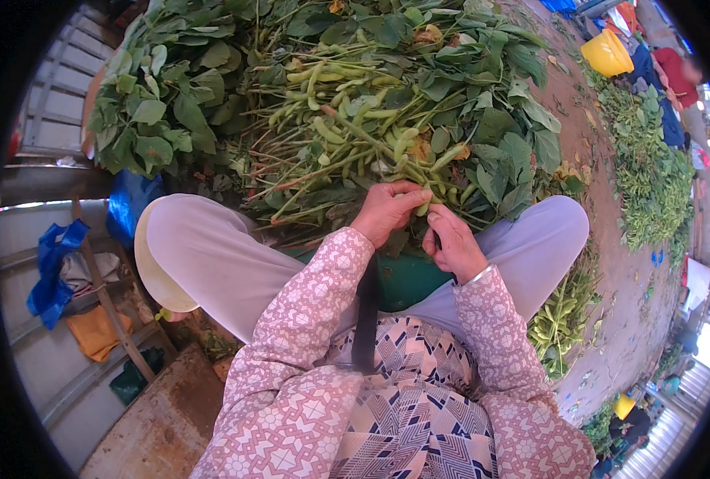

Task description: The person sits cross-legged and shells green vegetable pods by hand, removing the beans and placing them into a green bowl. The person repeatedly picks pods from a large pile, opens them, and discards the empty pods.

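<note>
A leafy heap of cut bean plants (pixel 331 143), probably soybeans, lies before my knees, with plump green pods (pixel 329 130) among its stalks. My left hand (pixel 388 211) pinches a podded stalk between thumb and fingers at the heap's near edge. Close on its right, my right hand (pixel 454 244) has curled fingers at a small green pod (pixel 423 207) between the two hands; its fingertips are partly hidden. Below the hands, between my legs, part of a green container (pixel 409 281) shows.
Metal sheeting and a wooden frame with a blue plastic bag (pixel 58 275) stand at left, beside a rusty board (pixel 157 413). More plants (pixel 648 173) lie on the dirt floor (pixel 624 299) at right. A person (pixel 669 84) sits near a yellow bucket (pixel 606 54) at top right.
</note>
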The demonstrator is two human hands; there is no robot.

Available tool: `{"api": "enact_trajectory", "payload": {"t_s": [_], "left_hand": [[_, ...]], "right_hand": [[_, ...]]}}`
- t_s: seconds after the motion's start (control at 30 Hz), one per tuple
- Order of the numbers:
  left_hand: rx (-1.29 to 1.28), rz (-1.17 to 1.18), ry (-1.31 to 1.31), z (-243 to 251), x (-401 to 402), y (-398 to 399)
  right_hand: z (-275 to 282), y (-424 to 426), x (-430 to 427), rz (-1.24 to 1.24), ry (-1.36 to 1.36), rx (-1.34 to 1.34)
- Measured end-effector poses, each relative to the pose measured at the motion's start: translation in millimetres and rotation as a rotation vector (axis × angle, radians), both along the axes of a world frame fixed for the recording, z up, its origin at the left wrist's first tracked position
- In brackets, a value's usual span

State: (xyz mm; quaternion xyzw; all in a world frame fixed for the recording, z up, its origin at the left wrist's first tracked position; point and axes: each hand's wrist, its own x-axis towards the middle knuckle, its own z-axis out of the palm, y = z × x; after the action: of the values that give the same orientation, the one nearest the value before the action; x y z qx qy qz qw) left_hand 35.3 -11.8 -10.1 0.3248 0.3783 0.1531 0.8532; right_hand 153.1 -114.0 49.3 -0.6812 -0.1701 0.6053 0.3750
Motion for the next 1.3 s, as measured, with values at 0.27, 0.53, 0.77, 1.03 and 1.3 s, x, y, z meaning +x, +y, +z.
{"api": "enact_trajectory", "payload": {"t_s": [0.27,0.53,0.77,1.03,1.3], "left_hand": [[0.119,-0.015,0.127,-7.3,4.3,0.6],[-0.221,-0.061,-0.171,-20.9,-5.0,8.4],[0.073,-0.144,0.100,-2.7,2.5,-0.6],[-0.107,-0.061,-0.084,-6.8,-1.2,-2.7],[-0.031,0.070,0.092,-20.1,11.3,-15.7]], "right_hand": [[-19.4,4.2,5.3,-0.065,0.170,-0.042],[-30.7,4.8,14.1,-0.044,0.327,-0.054],[-29.5,-0.2,11.1,-0.027,0.297,-0.025],[-29.6,-0.7,13.9,-0.116,0.458,0.011],[-56.1,3.3,-5.3,0.052,-0.454,0.296]]}}
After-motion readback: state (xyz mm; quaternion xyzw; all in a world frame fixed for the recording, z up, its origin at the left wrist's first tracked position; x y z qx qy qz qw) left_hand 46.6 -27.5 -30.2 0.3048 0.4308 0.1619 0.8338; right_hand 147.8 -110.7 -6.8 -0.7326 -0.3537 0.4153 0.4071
